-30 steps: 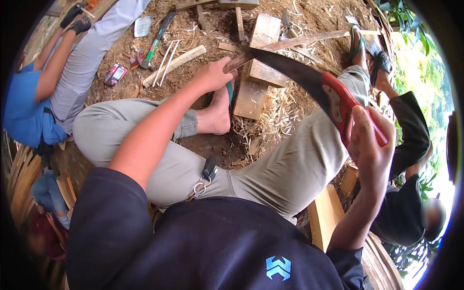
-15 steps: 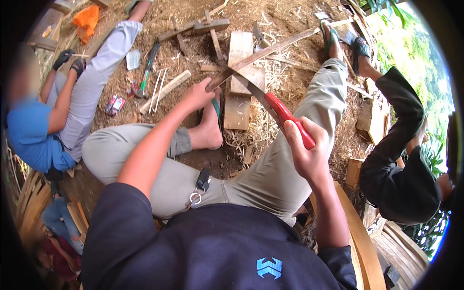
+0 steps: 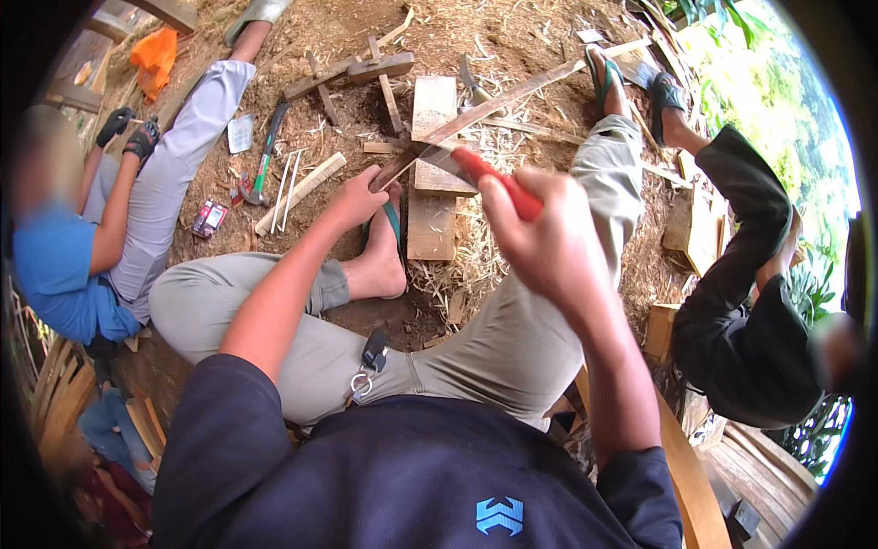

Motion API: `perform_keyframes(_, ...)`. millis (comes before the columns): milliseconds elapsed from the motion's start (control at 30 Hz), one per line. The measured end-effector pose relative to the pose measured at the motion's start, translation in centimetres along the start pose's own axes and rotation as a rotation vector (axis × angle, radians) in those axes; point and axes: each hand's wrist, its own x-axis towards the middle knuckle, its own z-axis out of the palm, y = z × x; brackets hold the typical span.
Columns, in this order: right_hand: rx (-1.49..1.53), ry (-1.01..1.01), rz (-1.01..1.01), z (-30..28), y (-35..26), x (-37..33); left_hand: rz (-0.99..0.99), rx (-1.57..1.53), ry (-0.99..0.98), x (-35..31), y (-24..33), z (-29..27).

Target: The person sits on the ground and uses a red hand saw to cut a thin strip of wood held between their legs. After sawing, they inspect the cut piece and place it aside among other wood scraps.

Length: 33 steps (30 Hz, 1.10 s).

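The right hand (image 3: pixel 553 233) grips the saw (image 3: pixel 480 171), its blade on the strip (image 3: pixel 530 94), whose near end the left hand (image 3: pixel 355 198) holds beside the block (image 3: pixel 433 99); the strip seems 1 piece, not cut through, any cut's depth hidden.

Two bare hands (image 3: pixel 547 229), one red-handled saw (image 3: pixel 483 171), one held wooden strip (image 3: pixel 512 99), one green-handled hammer (image 3: pixel 265 165), two white sticks (image 3: pixel 280 182)

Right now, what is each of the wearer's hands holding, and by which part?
The right hand holds the saw by its red handle; the left hand holds the long wooden strip by its near end.
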Motion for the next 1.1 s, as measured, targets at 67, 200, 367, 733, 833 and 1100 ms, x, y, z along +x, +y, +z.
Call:
perform_keyframes(67, 0.135, -0.042, 0.102, 0.5, 1.5, 1.7, 0.046, 0.03, 0.086, -0.1, -1.2, -0.4)
perform_keyframes(200, 0.116, -0.035, 0.12, 1.5, 5.0, -0.4, -0.077, 0.068, -0.146, -0.9, 1.8, -1.7)
perform_keyframes(367, 0.32, -0.059, 0.245, 0.3, 8.0, -5.4, 0.035, 0.078, -0.062, -2.0, 1.0, -1.9)
perform_keyframes(733, 0.576, 0.358, 0.069, -2.7, 6.9, -12.0, 0.378, -0.418, 0.229, -1.6, 1.3, -6.9)
perform_keyframes(833, 0.586, 0.404, 0.026, -3.4, 5.0, -12.7, 0.418, -0.587, 0.174, -2.8, 4.3, -8.8)
perform_keyframes(1100, 0.239, 0.55, -0.181, -9.4, -3.5, -15.7, 0.563, -0.349, 0.207, -8.7, 14.4, -21.3)
